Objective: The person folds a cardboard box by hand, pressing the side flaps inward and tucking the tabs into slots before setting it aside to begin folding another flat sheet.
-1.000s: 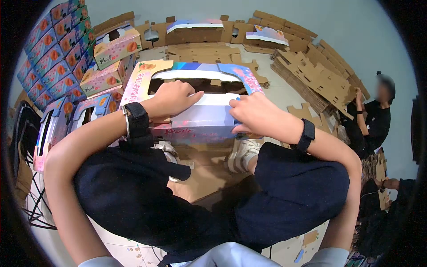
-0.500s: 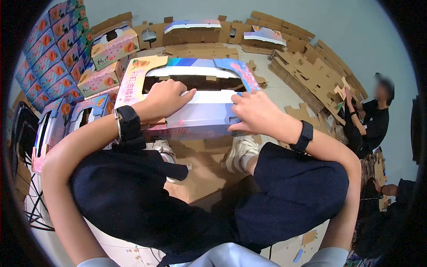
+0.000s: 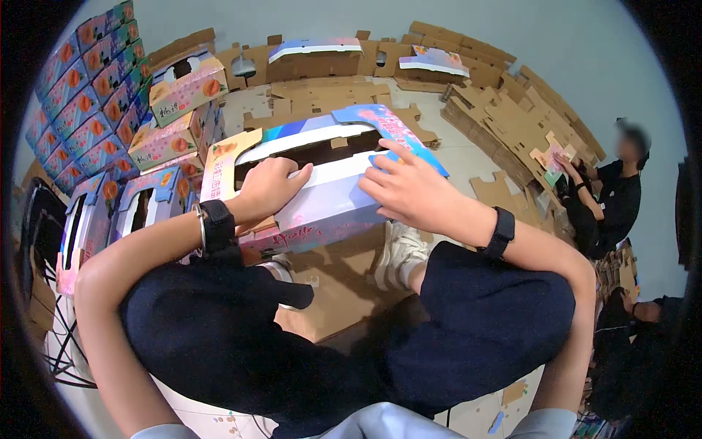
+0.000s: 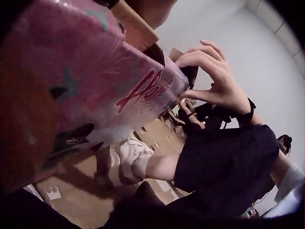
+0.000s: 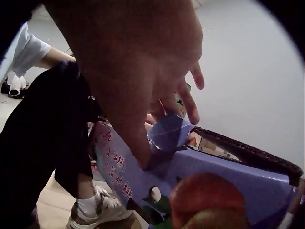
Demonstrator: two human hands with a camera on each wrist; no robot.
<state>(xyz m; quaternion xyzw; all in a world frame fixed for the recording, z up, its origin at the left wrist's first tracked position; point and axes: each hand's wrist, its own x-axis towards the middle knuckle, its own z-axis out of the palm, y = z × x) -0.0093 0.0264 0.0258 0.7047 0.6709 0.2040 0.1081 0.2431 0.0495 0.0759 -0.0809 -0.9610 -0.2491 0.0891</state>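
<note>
A colourful printed gift carton [image 3: 329,212] with a wide slot in its top sits before me in the head view, its right end angled away. My left hand [image 3: 269,189] grips its near rim at the left, fingers reaching into the slot and thumb over the white edge. At the right front corner, my right hand [image 3: 409,192] has thumb and fingers curved around a small blue flap, seen as a folded tab [image 5: 169,133] in the right wrist view. Peach pictures and lettering cover the carton's side [image 4: 95,81] in the left wrist view.
Finished-looking cartons are stacked [image 3: 91,95] at the left, with two slotted cartons [image 3: 142,208] beside my left arm. Flat brown cardboard [image 3: 504,121] lies piled at the right. A person [image 3: 621,197] sits there holding a printed piece. Brown cardboard [image 3: 336,285] lies underfoot.
The carton has turned, its left end coming nearer to me and its right end swinging away. My right hand has shifted over the corner flap; the left keeps its grip.
</note>
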